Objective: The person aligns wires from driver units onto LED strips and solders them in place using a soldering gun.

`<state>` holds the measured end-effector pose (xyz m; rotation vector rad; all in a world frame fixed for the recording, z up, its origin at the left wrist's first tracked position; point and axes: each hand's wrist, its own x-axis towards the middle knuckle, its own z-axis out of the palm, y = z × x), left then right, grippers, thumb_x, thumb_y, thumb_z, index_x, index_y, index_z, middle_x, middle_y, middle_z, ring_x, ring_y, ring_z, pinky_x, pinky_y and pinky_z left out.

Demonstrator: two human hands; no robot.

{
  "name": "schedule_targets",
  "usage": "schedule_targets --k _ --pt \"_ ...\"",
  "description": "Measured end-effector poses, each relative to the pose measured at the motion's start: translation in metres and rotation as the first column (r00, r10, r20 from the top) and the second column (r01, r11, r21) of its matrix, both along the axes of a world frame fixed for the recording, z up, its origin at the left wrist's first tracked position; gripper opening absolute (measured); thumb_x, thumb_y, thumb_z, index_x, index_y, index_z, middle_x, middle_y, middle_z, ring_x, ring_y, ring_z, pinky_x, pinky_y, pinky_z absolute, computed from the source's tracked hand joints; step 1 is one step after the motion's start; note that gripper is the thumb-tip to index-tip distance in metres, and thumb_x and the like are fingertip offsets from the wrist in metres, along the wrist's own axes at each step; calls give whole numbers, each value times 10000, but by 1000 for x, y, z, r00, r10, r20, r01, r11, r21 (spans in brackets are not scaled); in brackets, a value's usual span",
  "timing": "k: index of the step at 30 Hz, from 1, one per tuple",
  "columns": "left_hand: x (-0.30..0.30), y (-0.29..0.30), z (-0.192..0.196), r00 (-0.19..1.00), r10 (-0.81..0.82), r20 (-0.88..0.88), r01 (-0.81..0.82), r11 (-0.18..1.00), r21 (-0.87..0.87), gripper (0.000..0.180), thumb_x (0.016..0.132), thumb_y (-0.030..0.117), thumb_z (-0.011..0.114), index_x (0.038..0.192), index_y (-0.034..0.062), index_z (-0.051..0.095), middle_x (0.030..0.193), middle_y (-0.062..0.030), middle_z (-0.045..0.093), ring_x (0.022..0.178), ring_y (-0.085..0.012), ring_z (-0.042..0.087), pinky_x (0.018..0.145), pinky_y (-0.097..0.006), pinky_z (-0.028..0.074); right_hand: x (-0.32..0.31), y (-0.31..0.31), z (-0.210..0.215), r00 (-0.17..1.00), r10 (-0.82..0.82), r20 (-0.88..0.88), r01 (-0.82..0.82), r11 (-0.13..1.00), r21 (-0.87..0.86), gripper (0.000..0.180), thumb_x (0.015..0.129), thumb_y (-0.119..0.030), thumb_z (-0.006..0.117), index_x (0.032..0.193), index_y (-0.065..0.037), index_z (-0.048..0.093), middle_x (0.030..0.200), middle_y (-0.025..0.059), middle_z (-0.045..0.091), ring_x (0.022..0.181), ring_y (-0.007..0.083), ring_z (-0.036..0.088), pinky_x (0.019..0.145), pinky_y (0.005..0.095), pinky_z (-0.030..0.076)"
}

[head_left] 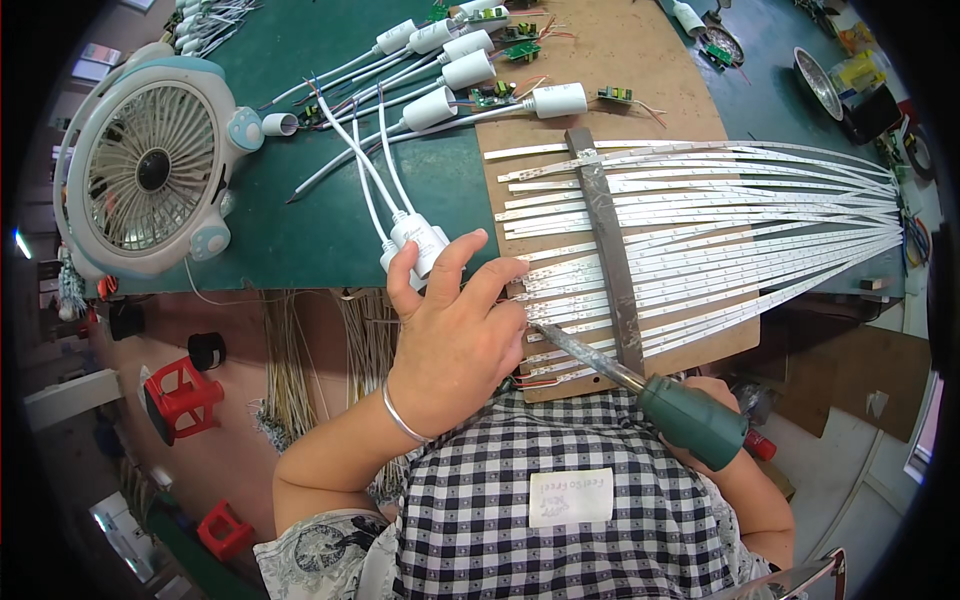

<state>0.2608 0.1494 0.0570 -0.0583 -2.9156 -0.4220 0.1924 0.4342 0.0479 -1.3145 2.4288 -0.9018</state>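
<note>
My left hand (450,345) is at the board's near left edge. Its outer fingers lie around white cylindrical housings (415,238) with white cables running up from them. Its thumb and forefinger are closed close to the ends of white LED strips (560,283); what they pinch is hidden. With my right hand (718,392) I grip the green handle of a soldering iron (692,420), which partly covers that hand. The iron's tip is at the strip ends, beside my left thumb. A dark metal bar (605,250) lies across the strips on a brown board (690,110).
Several white housings (470,70) with cables and small green circuit boards (522,50) lie at the back. A fan (150,170) stands on the green table (330,220) at left. At far right are a metal bowl (818,85) and bundled strip ends. Red stools (183,398) stand below left.
</note>
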Motion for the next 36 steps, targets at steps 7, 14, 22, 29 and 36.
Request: schedule_targets --k 7,14,22,29,36 --pt "-1 2 1 1000 -1 12 1 1000 -10 114 648 134 735 683 153 629 1156 43 587 1230 -275 427 1042 -565 132 -3 -5 11 814 -100 572 287 925 -247 374 904 -405 585 856 -34 614 634 54 610 570 155 603 573 278 499" --pt "-5 -1 3 999 0 38 2 999 -37 114 649 142 735 685 155 628 1156 41 586 1232 -279 425 1034 -579 136 -6 4 2 706 -164 689 493 812 -312 375 853 -337 636 921 31 621 661 64 624 604 148 621 586 279 518" --pt "-1 5 6 999 -1 51 6 995 -99 108 653 168 734 699 174 636 1172 38 575 1241 -291 417 1026 -612 126 -10 15 -8 668 -147 729 589 704 -397 505 844 -375 682 1080 54 555 679 74 625 605 133 618 594 253 517" --pt "-15 2 37 975 -112 192 127 990 -68 116 693 221 738 758 172 656 1127 35 593 1202 -260 456 1037 -594 151 -10 22 -8 687 -163 708 668 523 -529 435 886 -271 639 1135 59 504 997 143 627 604 152 614 600 281 522" --pt "-149 -5 51 909 -367 -198 335 925 -179 59 756 129 676 814 127 663 884 -25 633 887 -250 574 864 -404 398 -13 40 -16 715 -158 682 620 595 -512 488 916 -295 559 1246 41 430 1139 165 562 666 168 596 609 305 514"
